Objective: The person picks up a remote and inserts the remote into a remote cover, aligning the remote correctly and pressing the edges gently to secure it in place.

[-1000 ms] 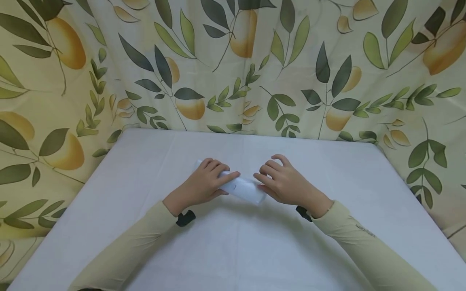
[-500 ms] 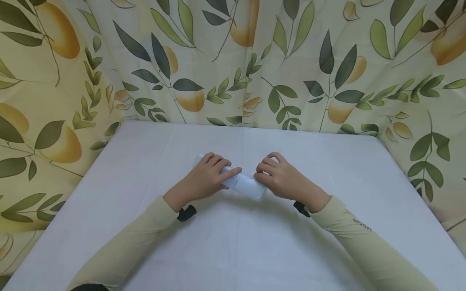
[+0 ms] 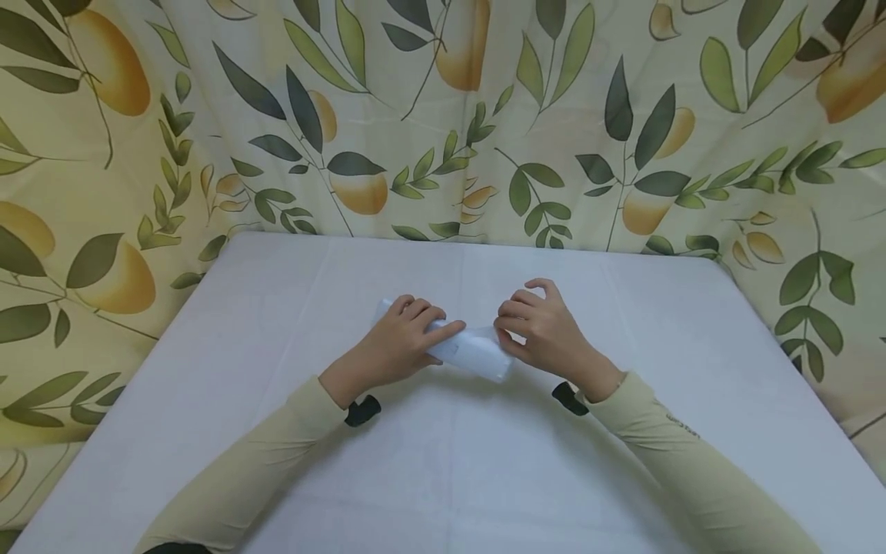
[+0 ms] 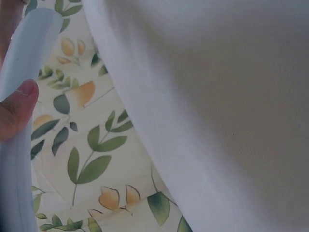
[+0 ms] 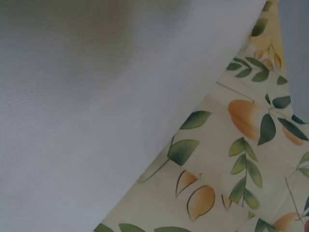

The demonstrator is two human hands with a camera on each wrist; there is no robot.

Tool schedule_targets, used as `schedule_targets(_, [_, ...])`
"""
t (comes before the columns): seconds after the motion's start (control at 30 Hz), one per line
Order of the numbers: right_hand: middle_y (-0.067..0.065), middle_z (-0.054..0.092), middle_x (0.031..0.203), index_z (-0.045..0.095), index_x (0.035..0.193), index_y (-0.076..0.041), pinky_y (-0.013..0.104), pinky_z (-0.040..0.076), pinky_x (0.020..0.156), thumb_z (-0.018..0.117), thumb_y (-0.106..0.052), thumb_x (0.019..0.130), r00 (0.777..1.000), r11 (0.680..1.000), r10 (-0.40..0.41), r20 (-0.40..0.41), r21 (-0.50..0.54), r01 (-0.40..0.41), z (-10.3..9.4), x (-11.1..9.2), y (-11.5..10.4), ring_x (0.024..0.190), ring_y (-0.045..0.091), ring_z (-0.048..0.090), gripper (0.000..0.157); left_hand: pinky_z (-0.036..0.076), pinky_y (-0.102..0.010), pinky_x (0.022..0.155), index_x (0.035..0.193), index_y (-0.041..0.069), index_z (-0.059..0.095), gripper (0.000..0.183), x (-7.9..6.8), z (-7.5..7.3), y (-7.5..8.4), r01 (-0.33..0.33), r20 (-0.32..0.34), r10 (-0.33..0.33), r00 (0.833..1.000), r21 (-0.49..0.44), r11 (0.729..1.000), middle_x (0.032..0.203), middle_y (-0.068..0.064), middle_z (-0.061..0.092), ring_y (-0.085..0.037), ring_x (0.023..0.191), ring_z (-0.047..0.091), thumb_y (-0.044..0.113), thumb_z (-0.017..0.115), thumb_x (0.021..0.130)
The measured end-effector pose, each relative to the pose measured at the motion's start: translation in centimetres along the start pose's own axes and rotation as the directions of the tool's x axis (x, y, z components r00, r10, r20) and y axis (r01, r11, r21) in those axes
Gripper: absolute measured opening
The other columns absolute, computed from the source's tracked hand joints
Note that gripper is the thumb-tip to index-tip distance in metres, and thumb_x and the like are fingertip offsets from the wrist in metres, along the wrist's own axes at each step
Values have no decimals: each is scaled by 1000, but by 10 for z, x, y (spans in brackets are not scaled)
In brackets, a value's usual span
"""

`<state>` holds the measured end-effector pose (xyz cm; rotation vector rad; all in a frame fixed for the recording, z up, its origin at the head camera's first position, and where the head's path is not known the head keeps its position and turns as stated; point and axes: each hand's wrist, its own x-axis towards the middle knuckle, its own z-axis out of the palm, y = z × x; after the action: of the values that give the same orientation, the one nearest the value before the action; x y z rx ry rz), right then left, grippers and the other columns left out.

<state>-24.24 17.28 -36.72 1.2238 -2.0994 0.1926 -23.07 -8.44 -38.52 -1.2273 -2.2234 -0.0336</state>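
A long, pale bluish-white packet with a glossy, film-like surface is held slanting above the table; its exact kind is unclear. The left hand grips its far-left half, thumb stretched along the top, fingers wrapped behind. In the left wrist view the thumb presses on the smooth side of the packet. At the other end, the right hand pinches the packet's upper edge between thumb and curled fingers, the index finger raised. Only a grey-blue piece of the packet shows in the right wrist view.
A white cloth covers the table. Behind it and at both sides hangs a curtain printed with lemons and leaves. Dark straps sit at both wrists, below pale sleeves.
The right hand has shifted slightly to the right and raised its index finger, drawing at the packet's edge. The left hand keeps its grip. The head view has tilted down a little.
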Motion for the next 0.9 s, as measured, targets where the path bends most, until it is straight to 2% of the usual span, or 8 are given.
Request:
schedule_targets(0.13, [2, 66, 70, 70, 68, -9, 53, 45, 81, 74, -9, 69, 998, 998, 59, -26, 12, -59, 0, 0, 0, 71, 20, 58, 5, 45, -36, 87, 122, 24, 58, 61, 2, -1, 2, -23, -23, 24, 999, 22, 1000, 106, -1, 64, -19, 98, 59, 41, 82, 68])
schedule_targets(0.27, [2, 66, 72, 70, 69, -10, 51, 45, 82, 74, -8, 69, 996, 993, 94, -6, 67, -93, -3, -1, -3, 73, 20, 58, 5, 47, -36, 87, 122, 25, 58, 61, 3, -5, 4, -38, -17, 38, 999, 43, 998, 106, -1, 64, -19, 98, 59, 41, 81, 69])
schedule_targets(0.43, [0, 66, 75, 71, 73, -10, 49, 44, 85, 77, -10, 71, 988, 980, 114, 103, 151, -129, -10, 1, -8, 79, 19, 58, 7, 46, -37, 87, 123, 24, 58, 62, 2, -10, 2, -21, 5, 21, 1000, 41, 999, 107, -3, 64, -20, 99, 59, 41, 82, 68])
schedule_targets(0.57, [-2, 64, 77, 70, 76, -13, 47, 43, 86, 76, -16, 75, 957, 952, 136, 256, 233, -197, -18, 5, -8, 82, 15, 56, 7, 46, -37, 88, 123, 25, 58, 62, 2, -13, 2, -35, 12, 34, 999, 48, 998, 108, -2, 63, -20, 99, 58, 40, 82, 68])
schedule_targets(0.67, [-4, 61, 78, 68, 77, -14, 40, 44, 83, 77, -20, 76, 907, 880, 135, 398, 373, -294, -22, 9, -3, 81, 11, 53, 10, 46, -37, 88, 122, 27, 58, 59, 2, -14, 2, -74, -2, 74, 997, 59, 996, 107, -1, 63, -19, 99, 58, 40, 81, 69])
schedule_targets(0.77, [-5, 60, 79, 67, 76, -15, 31, 46, 80, 78, -25, 74, 840, 757, 99, 533, 507, -411, -20, 12, 4, 82, 8, 52, 15, 44, -35, 91, 122, 28, 58, 56, 3, -13, 2, -117, -16, 118, 993, 76, 990, 106, 0, 63, -18, 100, 57, 38, 80, 71])
schedule_targets(0.83, [-5, 59, 80, 65, 75, -14, 27, 46, 79, 77, -25, 74, 802, 688, 63, 594, 556, -467, -18, 14, 8, 82, 8, 51, 16, 43, -34, 93, 122, 28, 58, 55, 3, -13, 2, -139, -19, 142, 990, 86, 986, 106, 1, 64, -18, 100, 57, 36, 80, 72])
schedule_targets(0.9, [-5, 58, 79, 64, 74, -13, 26, 46, 79, 76, -28, 74, 777, 644, 26, 629, 584, -494, -16, 15, 11, 82, 9, 51, 19, 41, -34, 94, 122, 28, 57, 55, 4, -13, 2, -153, -12, 155, 988, 90, 984, 107, 1, 64, -18, 101, 57, 35, 79, 73])
